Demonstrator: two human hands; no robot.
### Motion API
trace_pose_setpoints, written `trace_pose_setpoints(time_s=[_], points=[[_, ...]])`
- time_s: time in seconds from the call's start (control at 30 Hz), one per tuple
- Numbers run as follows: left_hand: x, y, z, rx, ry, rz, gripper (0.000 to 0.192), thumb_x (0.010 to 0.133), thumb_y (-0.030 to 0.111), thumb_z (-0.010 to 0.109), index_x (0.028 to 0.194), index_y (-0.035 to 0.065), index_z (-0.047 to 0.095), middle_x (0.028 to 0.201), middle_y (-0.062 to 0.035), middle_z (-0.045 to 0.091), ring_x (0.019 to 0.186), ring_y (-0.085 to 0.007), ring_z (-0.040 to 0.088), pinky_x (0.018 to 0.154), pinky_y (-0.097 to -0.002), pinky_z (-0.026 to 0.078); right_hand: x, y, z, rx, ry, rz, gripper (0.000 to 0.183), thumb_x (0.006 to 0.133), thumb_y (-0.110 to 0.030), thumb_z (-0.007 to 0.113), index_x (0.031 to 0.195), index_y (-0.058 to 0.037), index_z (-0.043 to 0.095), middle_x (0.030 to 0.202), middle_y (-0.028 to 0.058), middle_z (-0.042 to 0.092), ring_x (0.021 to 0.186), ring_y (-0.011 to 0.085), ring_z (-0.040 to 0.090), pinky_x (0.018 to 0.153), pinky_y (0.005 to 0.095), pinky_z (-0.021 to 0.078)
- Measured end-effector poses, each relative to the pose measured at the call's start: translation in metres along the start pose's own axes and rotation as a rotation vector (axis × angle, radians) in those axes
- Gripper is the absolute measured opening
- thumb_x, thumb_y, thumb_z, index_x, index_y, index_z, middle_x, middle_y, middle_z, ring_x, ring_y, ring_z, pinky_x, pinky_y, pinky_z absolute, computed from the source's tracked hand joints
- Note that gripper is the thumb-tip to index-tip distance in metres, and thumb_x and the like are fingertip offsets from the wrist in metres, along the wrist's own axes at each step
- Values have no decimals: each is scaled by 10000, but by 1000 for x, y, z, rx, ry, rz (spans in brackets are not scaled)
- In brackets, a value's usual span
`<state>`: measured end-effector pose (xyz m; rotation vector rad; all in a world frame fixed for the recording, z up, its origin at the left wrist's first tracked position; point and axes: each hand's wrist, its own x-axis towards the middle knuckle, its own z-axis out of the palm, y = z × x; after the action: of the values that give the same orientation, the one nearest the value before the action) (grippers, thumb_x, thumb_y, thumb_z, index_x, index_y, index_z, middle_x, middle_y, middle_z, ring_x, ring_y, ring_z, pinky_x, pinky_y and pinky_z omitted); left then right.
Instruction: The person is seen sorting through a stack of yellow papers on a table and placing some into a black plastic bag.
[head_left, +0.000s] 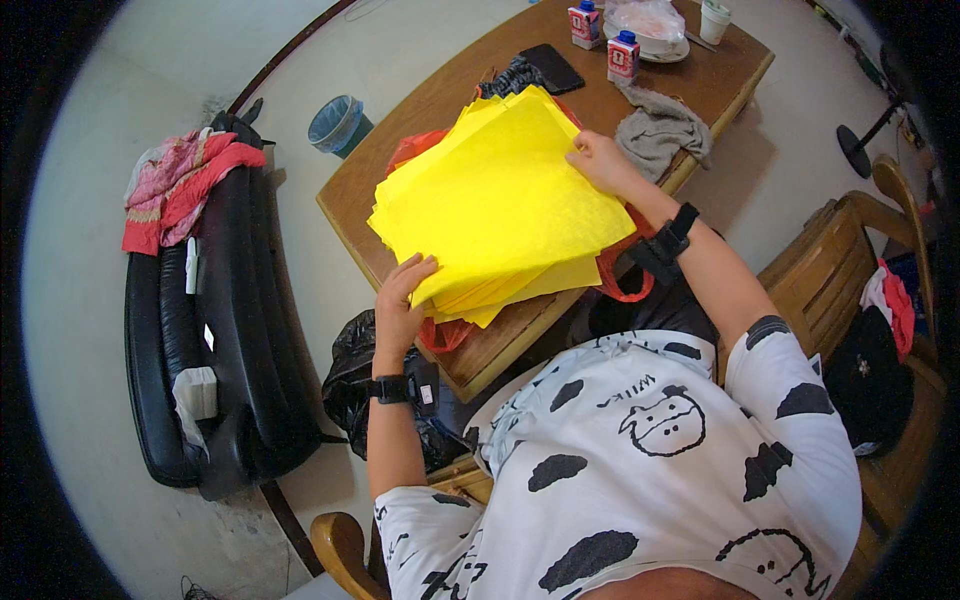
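Observation:
A fanned stack of yellow sheets (502, 187), paper or thin cloth, lies on a wooden table (420, 90). My left hand (403, 300) grips the near left corner of the top sheet, thumb and fingers closed on its edge. At the sheet's far right edge, my right hand (600, 161) pinches it between thumb and fingers. Beneath the stack, parts of a red plastic bag (448, 335) stick out on several sides. Both wrists wear black straps.
Behind the stack lie a black phone (552, 67) and dark knitted fabric (512, 77). A grey cloth (660, 131), two drink cartons (622, 57), bowls (664, 47) and a white cup (714, 21) stand farther right. A waste bin (341, 126) and black sofa (247, 322) are left.

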<state>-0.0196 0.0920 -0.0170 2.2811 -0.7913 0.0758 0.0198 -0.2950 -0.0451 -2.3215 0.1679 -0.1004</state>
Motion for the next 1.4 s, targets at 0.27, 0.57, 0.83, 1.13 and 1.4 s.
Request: trace_pose_setpoints(time_s=[0.27, 0.57, 0.83, 1.13, 1.4], points=[[-7, -40, 11, -347, 90, -358, 192, 935, 97, 569, 1071, -20, 637, 999, -71, 686, 905, -145, 616, 803, -271, 471, -35, 19, -47, -127, -5, -750, 549, 704, 84, 451, 1214, -91, 554, 1335, 137, 490, 1279, 316, 384, 1099, 422, 259], [-15, -40, 3, -368, 128, -361, 281, 978, 205, 537, 1029, -51, 642, 825, -18, 652, 775, -71, 569, 681, -237, 458, -56, 4, -45, 137, -170, -562, 311, 813, -172, 636, 1107, -72, 627, 1215, 125, 563, 1178, 267, 483, 1015, 387, 352], [36, -36, 12, -255, 298, -482, 271, 945, 201, 570, 941, -59, 647, 769, -49, 663, 657, -100, 556, 612, -268, 454, -15, -13, -17, 112, -85, -35, 414, 872, -421, 591, 752, -26, 616, 705, 127, 641, 687, 277, 635, 656, 421, 479], [48, -49, 22, -58, 272, -628, 363, 881, 298, 620, 788, -53, 633, 655, -94, 631, 582, -153, 561, 558, -316, 439, 4, -15, 5, -227, 67, -11, 349, 843, -398, 565, 856, -63, 664, 854, 177, 674, 845, 372, 643, 761, 487, 497], [52, -45, 22, 39, 310, -629, 378, 858, 323, 628, 792, -49, 639, 645, -146, 625, 580, -224, 585, 568, -360, 449, 1, -32, 5, -348, 90, 2, 340, 862, -366, 565, 934, -50, 667, 927, 200, 673, 900, 382, 644, 793, 499, 498]])
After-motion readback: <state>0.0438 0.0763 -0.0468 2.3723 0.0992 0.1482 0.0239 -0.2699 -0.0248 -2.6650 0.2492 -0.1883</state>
